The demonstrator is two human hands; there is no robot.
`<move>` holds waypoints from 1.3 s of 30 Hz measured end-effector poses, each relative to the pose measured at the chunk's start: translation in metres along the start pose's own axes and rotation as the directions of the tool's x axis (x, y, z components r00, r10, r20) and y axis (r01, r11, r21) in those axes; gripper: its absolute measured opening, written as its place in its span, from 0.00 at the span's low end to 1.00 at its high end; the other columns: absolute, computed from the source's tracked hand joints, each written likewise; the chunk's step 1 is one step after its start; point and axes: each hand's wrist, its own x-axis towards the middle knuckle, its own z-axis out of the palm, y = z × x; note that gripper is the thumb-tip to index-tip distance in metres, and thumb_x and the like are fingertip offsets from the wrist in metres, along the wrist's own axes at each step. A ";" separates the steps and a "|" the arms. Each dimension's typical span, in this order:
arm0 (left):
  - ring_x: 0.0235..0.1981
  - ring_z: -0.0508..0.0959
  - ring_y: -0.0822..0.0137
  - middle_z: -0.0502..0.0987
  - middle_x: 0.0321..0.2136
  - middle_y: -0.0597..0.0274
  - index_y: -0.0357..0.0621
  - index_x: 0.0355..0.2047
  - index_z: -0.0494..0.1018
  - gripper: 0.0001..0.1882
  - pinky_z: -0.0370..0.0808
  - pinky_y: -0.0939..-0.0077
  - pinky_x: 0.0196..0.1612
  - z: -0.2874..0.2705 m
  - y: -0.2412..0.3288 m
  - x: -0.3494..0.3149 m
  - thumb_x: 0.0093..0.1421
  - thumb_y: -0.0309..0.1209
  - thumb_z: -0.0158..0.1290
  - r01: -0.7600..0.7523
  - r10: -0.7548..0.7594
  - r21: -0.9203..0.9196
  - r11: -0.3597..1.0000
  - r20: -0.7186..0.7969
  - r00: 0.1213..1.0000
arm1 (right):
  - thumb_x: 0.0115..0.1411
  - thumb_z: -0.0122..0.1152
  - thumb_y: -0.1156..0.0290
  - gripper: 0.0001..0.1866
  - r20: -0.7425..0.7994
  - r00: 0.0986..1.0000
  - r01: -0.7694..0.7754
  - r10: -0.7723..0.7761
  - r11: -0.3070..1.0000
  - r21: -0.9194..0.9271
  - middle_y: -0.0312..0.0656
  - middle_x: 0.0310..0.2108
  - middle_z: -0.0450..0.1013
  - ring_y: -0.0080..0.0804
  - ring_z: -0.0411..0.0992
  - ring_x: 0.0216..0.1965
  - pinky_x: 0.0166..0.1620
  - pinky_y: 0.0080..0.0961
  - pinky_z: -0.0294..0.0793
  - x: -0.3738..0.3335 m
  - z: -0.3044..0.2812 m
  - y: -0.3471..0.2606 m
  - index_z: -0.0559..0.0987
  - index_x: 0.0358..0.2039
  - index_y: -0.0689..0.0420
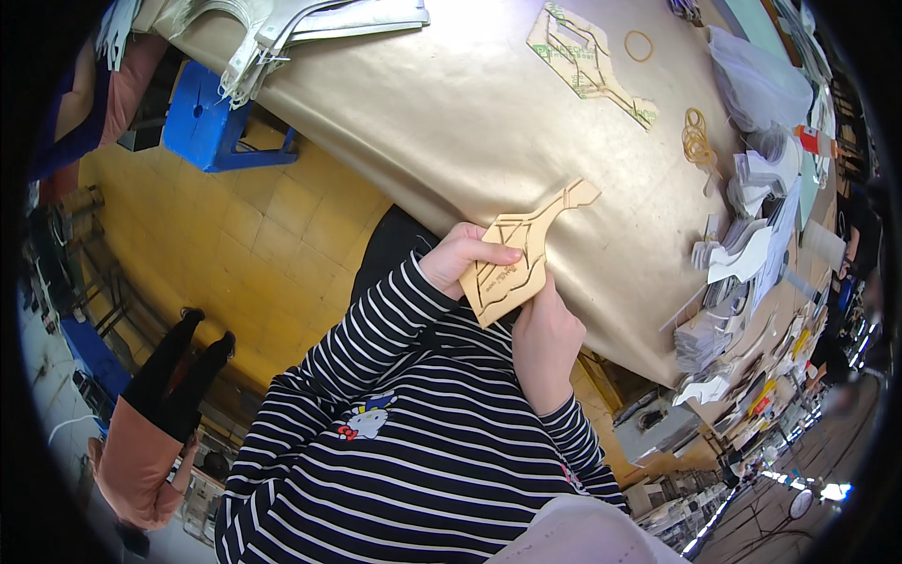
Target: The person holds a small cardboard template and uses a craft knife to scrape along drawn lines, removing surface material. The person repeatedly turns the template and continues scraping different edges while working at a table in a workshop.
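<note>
A flat tan template with curved slots cut through it and a narrow arm at its far end is held up in front of me, over the table's near edge. My left hand grips its left side, thumb lying across the upper face and fingers hidden underneath. At its lower right edge my right hand is closed on the template, its fingertips mostly out of sight behind it. A second template of similar outline, with green print, lies flat farther off on the table.
A gold-brown sheet covers the table. One rubber band and a bunch of rubber bands lie right. Stacked white cut pieces line the right edge; more pale pieces lie far left. A blue stool and people stand left.
</note>
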 end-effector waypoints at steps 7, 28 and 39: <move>0.33 0.83 0.66 0.81 0.33 0.52 0.28 0.39 0.77 0.11 0.79 0.77 0.40 -0.004 0.001 0.002 0.55 0.22 0.59 -0.001 0.002 0.064 0.998 -0.011 1.000 | 0.52 0.57 0.76 0.20 -0.098 0.994 0.050 -0.048 0.999 0.019 0.39 0.24 0.74 0.38 0.73 0.19 0.22 0.31 0.72 0.006 0.013 -0.002 0.74 0.47 0.57; 0.34 0.83 0.65 0.81 0.34 0.51 0.28 0.39 0.77 0.12 0.80 0.75 0.41 -0.001 -0.003 0.002 0.56 0.23 0.59 -0.045 0.045 0.058 0.997 -0.001 0.999 | 0.53 0.58 0.73 0.18 -0.097 0.993 0.081 -0.073 0.994 0.072 0.40 0.23 0.73 0.38 0.73 0.18 0.21 0.29 0.71 0.012 0.014 0.004 0.74 0.46 0.58; 0.33 0.83 0.65 0.81 0.33 0.51 0.28 0.38 0.77 0.11 0.80 0.76 0.40 0.000 0.000 0.002 0.56 0.23 0.58 -0.029 0.032 0.080 0.996 -0.033 0.999 | 0.53 0.58 0.74 0.16 -0.083 0.993 0.083 -0.081 0.996 0.020 0.40 0.23 0.73 0.38 0.73 0.18 0.20 0.28 0.70 0.009 0.012 0.007 0.74 0.44 0.58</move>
